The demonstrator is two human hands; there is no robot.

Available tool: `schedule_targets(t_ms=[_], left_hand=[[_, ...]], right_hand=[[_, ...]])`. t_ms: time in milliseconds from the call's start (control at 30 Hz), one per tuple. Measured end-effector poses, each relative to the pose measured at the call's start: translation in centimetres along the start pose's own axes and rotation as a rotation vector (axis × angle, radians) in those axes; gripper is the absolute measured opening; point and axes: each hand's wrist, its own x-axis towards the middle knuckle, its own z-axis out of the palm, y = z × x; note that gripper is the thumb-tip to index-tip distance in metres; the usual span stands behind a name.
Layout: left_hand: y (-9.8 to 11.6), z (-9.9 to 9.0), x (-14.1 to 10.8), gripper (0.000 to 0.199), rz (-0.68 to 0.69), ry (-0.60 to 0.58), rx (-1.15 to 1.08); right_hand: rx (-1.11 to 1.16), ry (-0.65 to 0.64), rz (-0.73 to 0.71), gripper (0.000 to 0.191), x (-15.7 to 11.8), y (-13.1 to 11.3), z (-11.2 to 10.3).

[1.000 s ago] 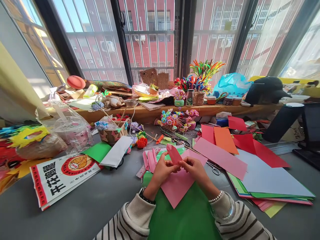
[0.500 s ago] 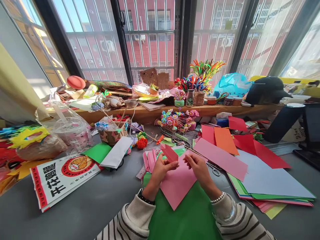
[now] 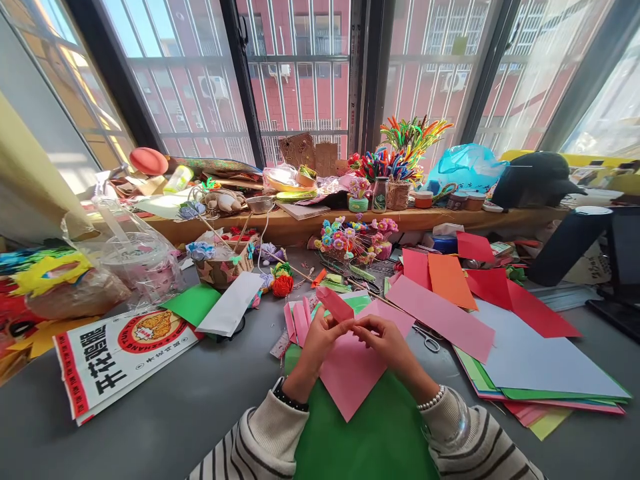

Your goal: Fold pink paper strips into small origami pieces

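Observation:
My left hand (image 3: 320,340) is closed on a small folded piece of pink paper (image 3: 336,305), its thumb along the near edge. The fingers of my right hand (image 3: 385,343) are pinched at the paper's right end, against my left thumb tip; the exact contact is partly hidden. Below both hands lies a pink sheet (image 3: 350,387), one corner toward me, on a large green sheet (image 3: 370,440). Several folded pink strips (image 3: 299,320) rest just left of my left hand.
Scissors (image 3: 429,340) lie right of my right hand, beside a long pink sheet (image 3: 445,317). A stack of coloured paper (image 3: 545,353) is farther right. At left are a printed paper bag (image 3: 125,360) and a folded white paper (image 3: 231,303). Craft flowers (image 3: 350,243) stand behind.
My right hand has moved left, from apart to meeting the folded paper and my left thumb. The left hand keeps its hold, almost in place.

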Motion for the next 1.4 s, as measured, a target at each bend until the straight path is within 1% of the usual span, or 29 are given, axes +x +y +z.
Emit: schedule_targets(t_ms=[167,267,433,600,800,900,1033,1133,1400], left_hand=[[-0.2,-0.17,0.04,0.042,0.017,0.063,-0.048],[-0.35,-0.15,0.06,0.045,0.04,0.096,-0.036],[-0.55,-0.3,0.14,0.051,0.039,0.13,-0.033],[-0.48,-0.38,0.11,0.053,0.027,0.141,-0.025],[-0.51,-0.12,0.05,0.057,0.008,0.116,-0.015],[-0.47,-0.07,0.03,0.051,0.02,0.117,-0.014],[-0.32,-0.08,0.01,0.036,0.031,0.098,-0.01],[-0.25,-0.1,0.04,0.029,0.039,0.071,0.007],[-0.09,0.13,-0.24,0.031,0.014,0.058,0.018]], right_hand=[[0.013,-0.024,0.015,0.023,-0.1,0.02,-0.16],[0.033,-0.023,0.03,0.022,-0.17,0.08,-0.18],[0.067,-0.034,0.052,0.021,-0.19,-0.06,-0.3],[0.105,-0.037,0.077,0.023,-0.19,-0.18,-0.38],[0.063,-0.005,0.051,0.022,-0.06,-0.15,-0.17],[0.044,-0.016,0.038,0.021,-0.08,-0.1,-0.24],[0.032,-0.029,0.024,0.021,-0.15,0.12,-0.39],[-0.004,-0.005,-0.005,0.022,-0.09,0.3,-0.44],[-0.12,0.06,-0.05,0.024,-0.07,0.16,-0.48]])
